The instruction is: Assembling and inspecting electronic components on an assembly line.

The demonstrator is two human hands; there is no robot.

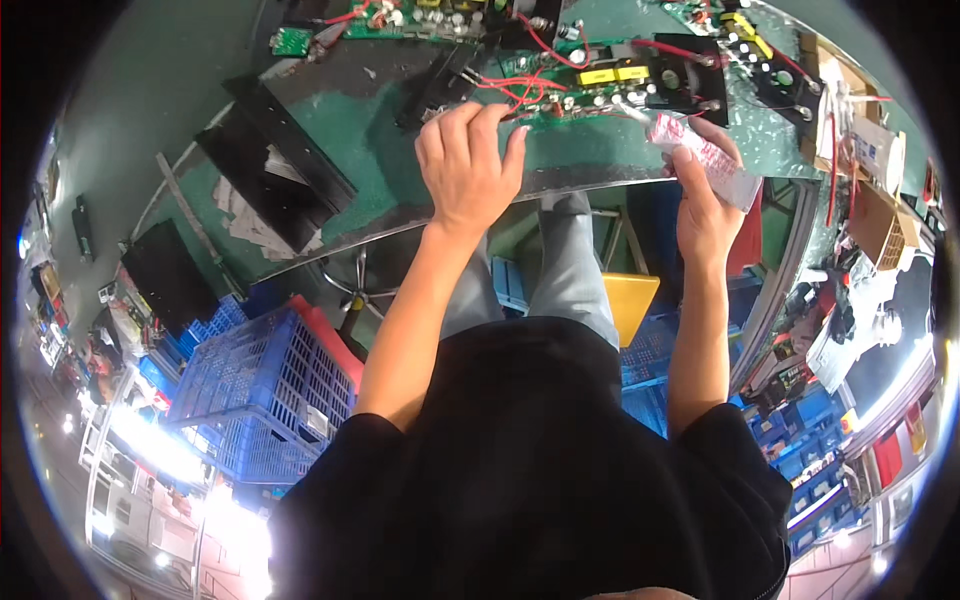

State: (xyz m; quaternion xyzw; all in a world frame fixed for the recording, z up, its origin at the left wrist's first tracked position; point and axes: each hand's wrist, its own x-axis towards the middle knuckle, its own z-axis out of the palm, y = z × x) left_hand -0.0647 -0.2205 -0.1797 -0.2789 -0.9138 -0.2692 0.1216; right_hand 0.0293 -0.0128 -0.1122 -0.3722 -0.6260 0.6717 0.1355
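Observation:
My right hand [708,205] is wrapped round a white and red squeeze tube [708,155]. The tube's narrow tip points up and left at a green circuit board [560,110], right by its parts. That board carries yellow blocks, small round components, red wires [520,88] and a black plate [690,80] at its right end. My left hand [468,165] lies at the board's left end, thumb apart from the bent fingers. Its fingertips reach a black plate [445,90] and the red wires there; whether they press on them I cannot tell.
More circuit boards [410,22] sit farther back on the green table [380,150], another [745,40] to the right. Long black panels [275,165] lie at the left edge. Cardboard boxes [885,225] stand at the right. Blue crates [260,375] and a yellow stool [630,305] are below.

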